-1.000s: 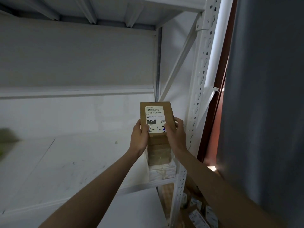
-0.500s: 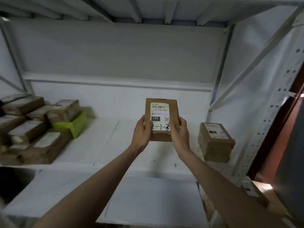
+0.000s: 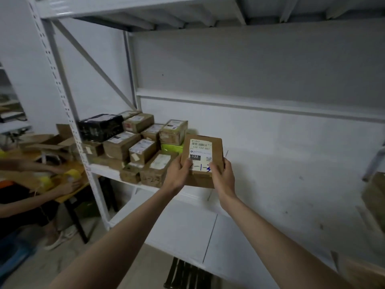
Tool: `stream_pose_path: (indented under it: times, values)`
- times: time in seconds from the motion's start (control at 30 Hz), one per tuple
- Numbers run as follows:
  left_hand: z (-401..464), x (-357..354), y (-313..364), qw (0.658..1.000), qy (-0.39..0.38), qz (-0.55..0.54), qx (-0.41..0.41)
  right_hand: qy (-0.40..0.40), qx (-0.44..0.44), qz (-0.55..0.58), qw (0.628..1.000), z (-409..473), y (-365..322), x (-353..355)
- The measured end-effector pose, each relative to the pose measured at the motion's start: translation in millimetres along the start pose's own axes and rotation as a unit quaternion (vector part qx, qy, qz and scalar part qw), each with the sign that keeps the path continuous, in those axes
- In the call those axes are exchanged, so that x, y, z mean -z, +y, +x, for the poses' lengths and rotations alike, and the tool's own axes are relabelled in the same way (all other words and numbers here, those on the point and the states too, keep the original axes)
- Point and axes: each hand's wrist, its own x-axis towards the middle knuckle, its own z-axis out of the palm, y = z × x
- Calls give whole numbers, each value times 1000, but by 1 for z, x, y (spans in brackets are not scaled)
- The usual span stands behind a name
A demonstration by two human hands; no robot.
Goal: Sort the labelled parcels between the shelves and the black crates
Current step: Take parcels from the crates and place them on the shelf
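I hold a flat brown cardboard parcel (image 3: 205,151) upright in front of the white shelf (image 3: 281,184). Its white label shows a barcode, "122" and blue handwriting. My left hand (image 3: 178,174) grips its lower left edge and my right hand (image 3: 224,176) grips its lower right edge, thumbs on the label. A pile of several labelled parcels (image 3: 135,142), with a black one (image 3: 100,127) and a green one (image 3: 171,148) among them, fills the shelf's left end. The slatted edge of a black crate (image 3: 187,274) shows below the shelf.
The white rack upright (image 3: 62,97) stands at the left. Beyond it another person's hands (image 3: 68,182) work at a wooden table with open cartons (image 3: 48,140) and yellow tape. A brown box (image 3: 375,197) sits at the right frame edge.
My view has swung left along the shelf, bringing the parcel pile and the other person into sight. The parcel stays held in both hands in front of me.
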Motion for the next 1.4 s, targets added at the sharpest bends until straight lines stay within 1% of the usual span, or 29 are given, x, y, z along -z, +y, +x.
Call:
stream_pose_path:
  times: [0.27,0.43,0.63,0.77,0.9,1.0,1.13,1.3,1.4]
  values:
    - [56,81,-46,998,56,25,31,-64,-2,-10,998,29,8,-113]
    - [120,118,-60,995,77,56,23,-96,7,-14,995,81,12,-179]
    - [205,163,-65,990,95,100,3,-126,17,7,992,144,5,-255]
    - [256,180,-74,988,108,112,-8,-116,24,5,993,177,3,-291]
    - [295,190,-87,990,101,102,-11,-109,24,-19,994,205,5,-318]
    - [326,197,-93,993,84,83,-4,-95,17,-24,995,229,6,-339]
    - [372,216,-103,995,53,85,2,-78,9,-36,996,257,6,-372]
    - [433,251,-117,989,9,142,26,-62,-15,-64,996,285,7,-422]
    - [465,269,-126,986,0,163,39,-62,-27,-71,995,299,9,-458]
